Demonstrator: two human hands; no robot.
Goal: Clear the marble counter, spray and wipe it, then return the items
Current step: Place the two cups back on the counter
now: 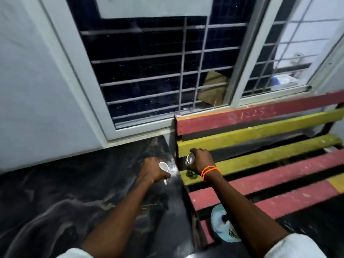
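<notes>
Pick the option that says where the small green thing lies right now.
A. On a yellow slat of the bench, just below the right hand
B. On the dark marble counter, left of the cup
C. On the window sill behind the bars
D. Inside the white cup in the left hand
A: the green thing sits on a yellow slat of the bench, just under the right hand, off the marble counter.

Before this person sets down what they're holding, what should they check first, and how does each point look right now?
1. Left hand grips white cup: ok.
2. Right hand grips small metal tumbler: ok.
3. Free room on the red and yellow slatted bench: ok.
4. Green object lying on the slat under the right wrist, in the way: not ok.
5. Black marble counter bare near the hands: ok.
6. Cups empty: cannot tell.
</notes>
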